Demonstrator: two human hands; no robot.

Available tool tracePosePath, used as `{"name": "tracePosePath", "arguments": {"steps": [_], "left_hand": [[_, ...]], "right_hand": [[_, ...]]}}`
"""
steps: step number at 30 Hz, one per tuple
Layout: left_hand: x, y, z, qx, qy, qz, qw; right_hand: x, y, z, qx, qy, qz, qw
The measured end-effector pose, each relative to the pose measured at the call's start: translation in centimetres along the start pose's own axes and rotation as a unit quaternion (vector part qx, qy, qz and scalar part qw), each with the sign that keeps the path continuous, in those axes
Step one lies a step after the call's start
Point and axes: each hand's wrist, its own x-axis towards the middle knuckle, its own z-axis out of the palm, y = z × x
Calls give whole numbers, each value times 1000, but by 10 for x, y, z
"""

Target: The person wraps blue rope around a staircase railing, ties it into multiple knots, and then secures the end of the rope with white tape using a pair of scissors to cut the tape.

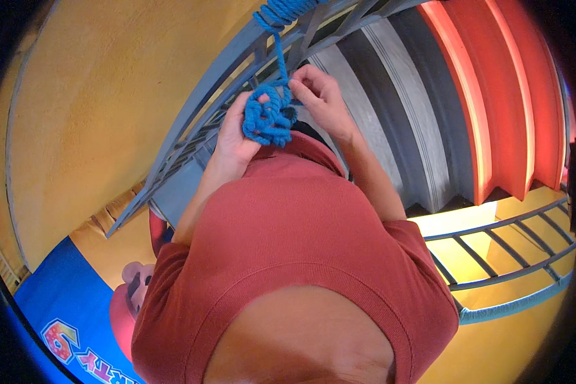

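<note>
A knotted bundle of blue rope (pixel 269 118) sits in my left hand (pixel 235 137), whose fingers curl around it from the left and behind. From the bundle a single strand runs up to a thick blue rope wrapping (pixel 287 11) wound tightly round the railing. My right hand (pixel 320 99) is at the upper right of the bundle, its thumb and index finger pinched on the blue rope where the strand meets the bundle. Part of the left fingers is hidden behind the loops.
A grey metal railing (pixel 201 105) slants along the left beside a yellow wall (pixel 109 83). Stairs with grey treads (pixel 403 83) and red treads (pixel 493 83) rise on the right. Lower right is another railing (pixel 493 278); a blue banner (pixel 51 288) hangs lower left.
</note>
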Motion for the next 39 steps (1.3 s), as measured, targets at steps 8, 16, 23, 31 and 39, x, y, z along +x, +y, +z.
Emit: {"name": "tracePosePath", "arguments": {"steps": [8,16,23,31,39], "left_hand": [[-8,0,26,35,-79,-72,994],[-25,-1,62,185,-123,132,966],[-29,19,43,704,-32,472,530],[-33,25,43,370,-249,297,844],[1,25,40,479,-179,155,846]], "right_hand": [[1,13,-31,103,-34,39,993],[-61,24,-9,71,-73,192,976],[-61,-27,-79,318,82,185,926],[-64,-69,-66,255,4,97,962],[-57,-85,-63,145,80,152,974]]}}
